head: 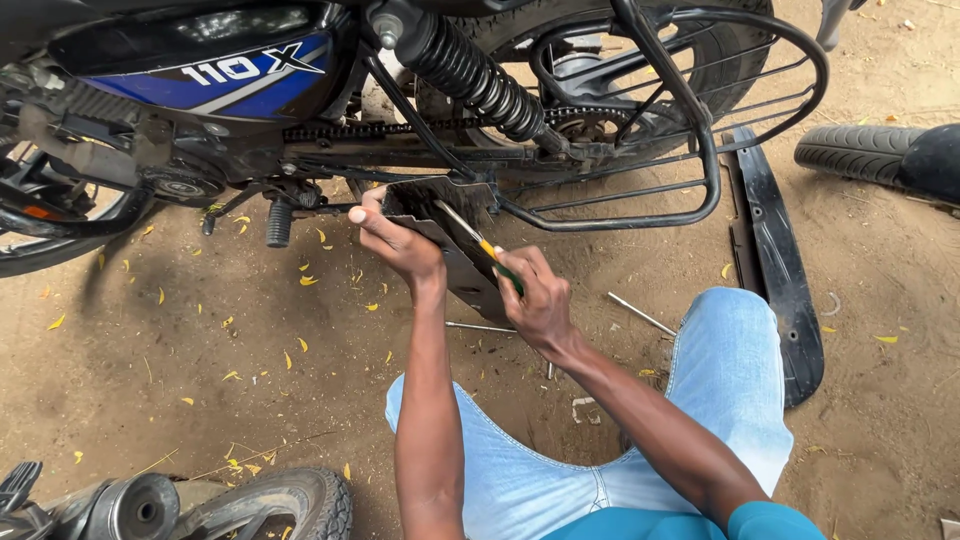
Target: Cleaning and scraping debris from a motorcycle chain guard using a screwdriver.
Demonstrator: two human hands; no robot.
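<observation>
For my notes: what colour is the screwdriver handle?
Green and yellow screwdriver handle, in the head view.

The person wears light blue jeans (735,400) of faded denim, with a stitched seam running along the inner leg and creases at the bent knee. A teal short sleeve (775,522) covers the upper right arm at the bottom edge of the view. Both forearms are bare, and the left hand (400,243) and right hand (538,300) wear no gloves, rings or watch.

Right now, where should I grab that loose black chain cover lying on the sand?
Grip the black chain cover across its narrow middle, coming from above. It lies flat, long and slim, beside the motorcycle's rear guard, with bare sand along its outer edge for fingers.
</observation>
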